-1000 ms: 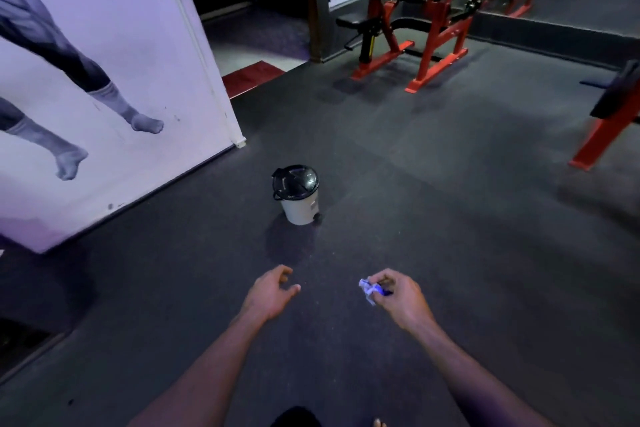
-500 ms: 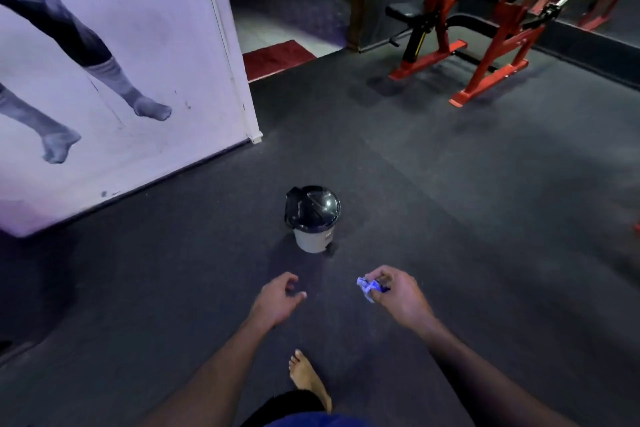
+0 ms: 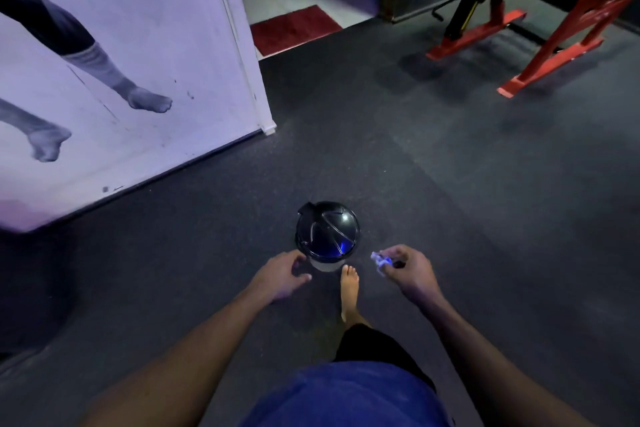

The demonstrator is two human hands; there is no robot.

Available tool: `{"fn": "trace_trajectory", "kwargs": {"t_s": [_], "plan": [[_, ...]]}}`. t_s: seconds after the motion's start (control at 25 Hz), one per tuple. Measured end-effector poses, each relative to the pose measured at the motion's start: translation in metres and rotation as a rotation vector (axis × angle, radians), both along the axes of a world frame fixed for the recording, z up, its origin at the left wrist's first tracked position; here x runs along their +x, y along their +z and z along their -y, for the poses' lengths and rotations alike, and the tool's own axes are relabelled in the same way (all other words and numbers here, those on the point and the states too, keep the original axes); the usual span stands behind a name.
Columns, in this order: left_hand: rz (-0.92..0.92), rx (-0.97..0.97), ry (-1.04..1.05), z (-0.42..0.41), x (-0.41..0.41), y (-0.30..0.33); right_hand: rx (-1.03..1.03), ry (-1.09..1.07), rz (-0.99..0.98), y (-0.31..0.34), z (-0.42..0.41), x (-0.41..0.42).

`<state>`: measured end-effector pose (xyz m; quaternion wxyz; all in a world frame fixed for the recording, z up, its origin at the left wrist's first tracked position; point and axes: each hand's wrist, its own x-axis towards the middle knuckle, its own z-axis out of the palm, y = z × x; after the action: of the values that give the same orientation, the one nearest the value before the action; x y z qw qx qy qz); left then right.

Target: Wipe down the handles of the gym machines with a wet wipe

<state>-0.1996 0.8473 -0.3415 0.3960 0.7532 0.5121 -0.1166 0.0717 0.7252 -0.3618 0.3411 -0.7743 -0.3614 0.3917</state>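
Head view: dark rubber floor (image 3: 450, 184), red machine (image 3: 554, 28); right hand (image 3: 412, 274) pinches wipe (image 3: 381, 259), left hand (image 3: 282, 276) relaxed.

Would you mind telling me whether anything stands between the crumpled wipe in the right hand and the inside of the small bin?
Yes: the bin's black domed lid is down, covering the opening. The wipe is pinched in the right hand beside it; the left hand is at the lid's edge.

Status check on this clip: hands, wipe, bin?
Right hand pinches crumpled wipe. Left hand open, empty, beside the bin. Bin lid closed; bare foot at its base.
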Motion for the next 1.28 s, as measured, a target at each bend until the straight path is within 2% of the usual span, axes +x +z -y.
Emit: {"fn": "trace_trajectory", "kwargs": {"t_s": [0.2, 0.4, 0.56, 0.76, 0.92, 1.0, 1.08, 1.28], "plan": [[-0.167, -0.013, -0.061, -0.099, 0.039, -0.016, -0.039, 0.075, -0.033, -0.028, -0.11, 0.044], [-0.155, -0.038, -0.05, -0.155, 0.08, -0.034, -0.151, 0.224, 0.032, -0.057, -0.173, 0.079], [-0.136, -0.124, -0.014, -0.156, 0.1, -0.078, -0.255, 0.328, 0.081, -0.1, -0.196, 0.089], [-0.119, -0.239, 0.017, -0.16, 0.115, -0.136, -0.348, 0.305, -0.006, -0.15, -0.218, 0.076], [-0.133, -0.288, 0.074, -0.184, 0.12, -0.191, -0.427, 0.309, 0.023, -0.204, -0.254, 0.065], [-0.138, -0.289, 0.108, -0.199, 0.123, -0.213, -0.432, 0.31, 0.074, -0.227, -0.275, 0.057], [-0.131, -0.29, 0.143, -0.212, 0.122, -0.234, -0.42, 0.343, 0.026, -0.245, -0.3, 0.05], [-0.159, -0.314, 0.172, -0.227, 0.115, -0.281, -0.371, 0.405, 0.074, -0.309, -0.333, 0.052]]}}
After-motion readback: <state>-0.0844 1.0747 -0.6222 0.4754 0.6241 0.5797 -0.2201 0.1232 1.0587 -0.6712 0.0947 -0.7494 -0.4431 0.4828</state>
